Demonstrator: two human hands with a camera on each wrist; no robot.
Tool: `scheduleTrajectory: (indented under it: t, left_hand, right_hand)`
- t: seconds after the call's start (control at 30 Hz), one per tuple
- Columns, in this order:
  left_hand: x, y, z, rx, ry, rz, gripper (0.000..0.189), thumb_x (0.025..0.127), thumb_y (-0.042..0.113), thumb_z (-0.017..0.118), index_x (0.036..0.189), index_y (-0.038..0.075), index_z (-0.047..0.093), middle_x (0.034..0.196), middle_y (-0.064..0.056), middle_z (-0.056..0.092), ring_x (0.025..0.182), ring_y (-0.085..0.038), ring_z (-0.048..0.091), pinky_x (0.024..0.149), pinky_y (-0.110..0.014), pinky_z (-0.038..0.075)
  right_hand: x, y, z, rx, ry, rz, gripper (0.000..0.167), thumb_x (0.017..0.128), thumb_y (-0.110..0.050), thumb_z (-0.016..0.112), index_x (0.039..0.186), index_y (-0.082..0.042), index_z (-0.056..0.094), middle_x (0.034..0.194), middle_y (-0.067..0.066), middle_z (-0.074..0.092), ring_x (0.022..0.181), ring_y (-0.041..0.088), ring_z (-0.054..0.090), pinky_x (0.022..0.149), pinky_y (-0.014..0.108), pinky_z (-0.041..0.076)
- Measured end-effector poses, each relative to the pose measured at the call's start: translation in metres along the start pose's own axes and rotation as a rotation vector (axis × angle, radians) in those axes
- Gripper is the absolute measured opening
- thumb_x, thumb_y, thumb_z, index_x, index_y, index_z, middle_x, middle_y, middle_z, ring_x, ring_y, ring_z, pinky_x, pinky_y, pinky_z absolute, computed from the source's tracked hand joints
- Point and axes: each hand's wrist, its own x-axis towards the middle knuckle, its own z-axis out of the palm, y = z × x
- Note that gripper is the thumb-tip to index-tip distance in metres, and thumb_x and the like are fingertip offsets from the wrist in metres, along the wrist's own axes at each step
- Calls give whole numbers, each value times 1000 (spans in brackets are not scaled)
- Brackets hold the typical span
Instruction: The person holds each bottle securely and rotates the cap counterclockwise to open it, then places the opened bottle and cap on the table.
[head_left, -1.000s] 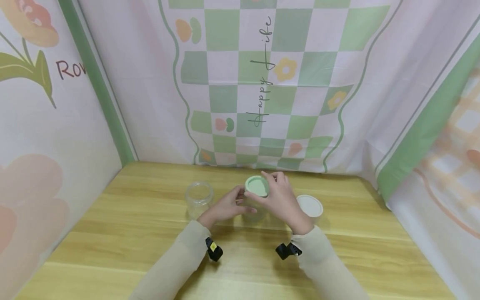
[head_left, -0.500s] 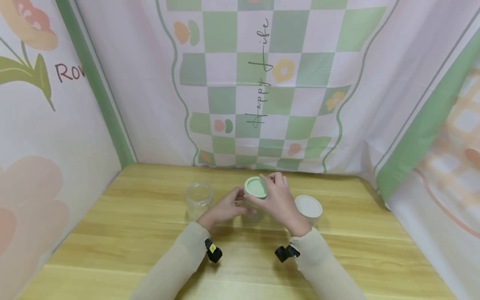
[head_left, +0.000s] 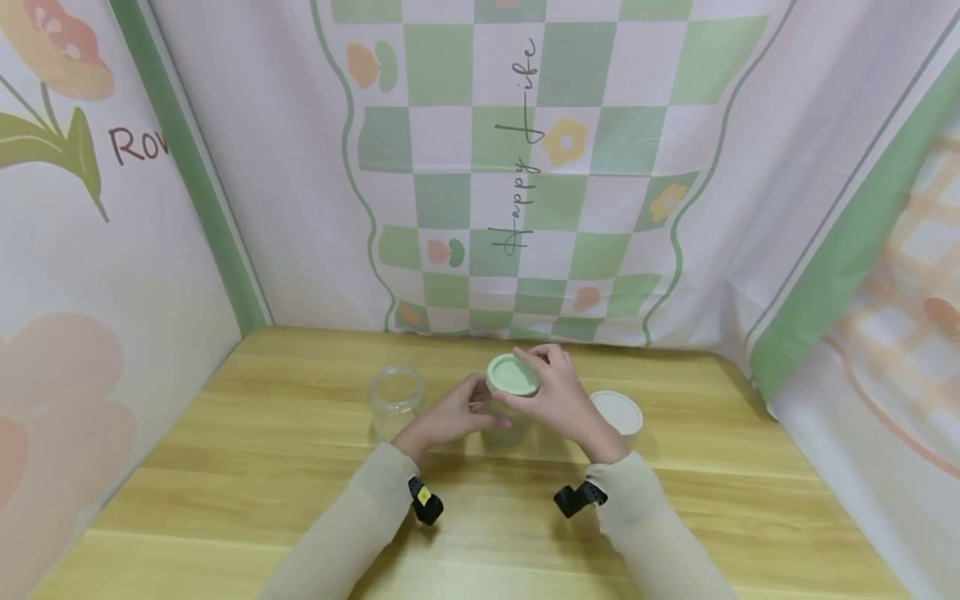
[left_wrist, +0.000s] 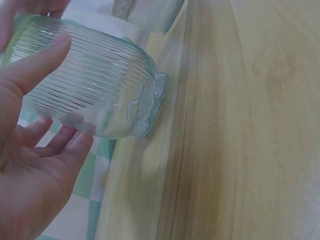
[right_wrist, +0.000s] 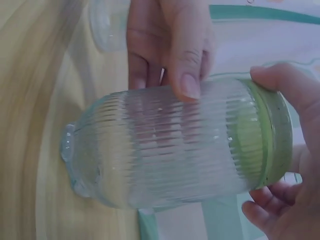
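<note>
A ribbed clear glass jar [right_wrist: 165,145] stands upright at the middle of the table, capped by a pale green lid [head_left: 513,375]. My left hand [head_left: 452,412] holds the jar's side, thumb on one face and fingers on the opposite one, as the left wrist view shows. From the right, my right hand [head_left: 561,402] grips the lid's rim between thumb and fingers. The lid sits on the jar's mouth; whether it is fully seated I cannot tell. Raised glass bumps [left_wrist: 150,107] show at the jar's base.
An uncovered clear glass jar [head_left: 396,402] stands to the left, close to my left wrist. Just right of my right hand is a container with a white lid [head_left: 617,412], partly hidden by that wrist. A patterned curtain [head_left: 517,250] hangs behind the wooden table [head_left: 495,533].
My right hand's fingers have shifted slightly around the lid's rim, and more of the lid's top shows. My left hand and the jars have stayed in place.
</note>
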Motion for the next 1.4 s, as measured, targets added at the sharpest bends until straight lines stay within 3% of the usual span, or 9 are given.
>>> scheduleTrajectory:
  t: [0.13,0.53,0.8,1.0,1.17,1.27,1.4]
  left_hand:
    - [0,0,0,8,2,5,84,88,34,79,154,12,30,151,-5,42,140,-27,39,115,-44,34]
    - [2,-1,0,30,4,8,84,89,29,79,154,8,29,151,-9,41,139,-28,40,114,-42,35]
    - [2,0,0,24,2,4,85,90,27,79,155,8,28,152,-9,40,139,-27,40,114,-42,36]
    - [0,1,0,17,-2,2,84,89,29,79,154,8,29,151,-10,41,139,-28,41,114,-44,36]
    - [-1,3,-1,14,-5,6,84,89,29,79,154,9,30,152,-9,40,139,-28,40,114,-44,35]
    - [-1,3,-1,10,-9,11,84,89,31,79,154,10,30,152,-8,40,139,-28,40,115,-44,35]
    - [-1,2,-1,6,-9,7,83,89,34,79,153,13,31,151,-5,42,139,-26,40,114,-44,35]
  right_hand:
    - [3,4,-5,79,-78,14,80,81,-44,84,146,-8,52,133,14,45,117,33,43,86,48,50]
    - [11,19,-16,270,-276,-51,75,87,-23,77,153,-11,43,150,11,36,121,31,46,93,44,44]
    - [10,23,-18,330,-336,-64,72,91,-20,71,155,-15,38,155,8,31,116,28,47,90,42,43]
    - [8,20,-20,322,-340,-97,77,89,-19,73,156,-13,35,158,12,27,125,33,44,96,53,42]
    - [5,12,-18,276,-302,-86,90,86,-30,80,159,-18,30,164,10,15,140,43,30,101,68,37]
    - [4,5,-14,202,-237,-60,92,85,-40,81,158,-17,32,164,10,18,142,42,27,101,67,39]
    - [3,-7,-9,51,-123,-17,91,84,-50,78,155,-11,37,157,16,31,136,39,34,94,59,47]
